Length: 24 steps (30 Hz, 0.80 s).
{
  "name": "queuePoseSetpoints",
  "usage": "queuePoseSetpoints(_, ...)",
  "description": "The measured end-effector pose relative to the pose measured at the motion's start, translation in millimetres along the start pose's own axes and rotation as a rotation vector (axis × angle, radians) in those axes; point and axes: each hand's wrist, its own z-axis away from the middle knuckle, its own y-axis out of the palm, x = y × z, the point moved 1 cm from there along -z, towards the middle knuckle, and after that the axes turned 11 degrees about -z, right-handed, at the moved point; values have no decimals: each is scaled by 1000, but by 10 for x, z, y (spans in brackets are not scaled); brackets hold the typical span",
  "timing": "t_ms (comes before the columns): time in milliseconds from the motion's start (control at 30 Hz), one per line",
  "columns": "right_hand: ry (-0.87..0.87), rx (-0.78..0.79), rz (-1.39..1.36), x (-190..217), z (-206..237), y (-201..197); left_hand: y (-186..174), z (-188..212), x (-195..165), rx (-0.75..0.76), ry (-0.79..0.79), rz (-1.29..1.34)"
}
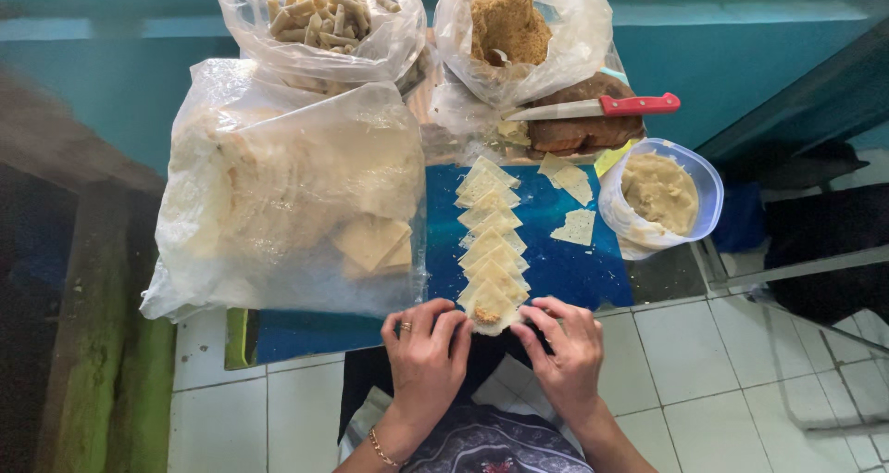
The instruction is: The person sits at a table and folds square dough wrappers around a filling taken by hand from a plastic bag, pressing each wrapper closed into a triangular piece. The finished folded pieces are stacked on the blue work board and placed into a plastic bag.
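Head view: left hand [428,348] and right hand [563,343] both pinch nearest dough wrapper [489,308] with brown filling, at near edge of blue counter [565,269]. Row of wrappers [489,223] runs away from it. Bagged wrapper stack [287,186] left; red-handled knife [597,108], tub of paste [662,193] right.

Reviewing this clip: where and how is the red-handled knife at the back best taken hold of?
Grip the knife by its red handle, coming from the right: the handle juts free past the brown block it lies flat on, while the blade points left toward the bags.
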Motion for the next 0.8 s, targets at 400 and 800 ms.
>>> queuePoseSetpoints(400, -86, -17, -64, 5, 77, 101, 67, 85, 116, -23, 174, 107)
queuePoseSetpoints(800, -117, 31, 93, 24, 66, 40, 70, 92, 179, 24, 245, 144)
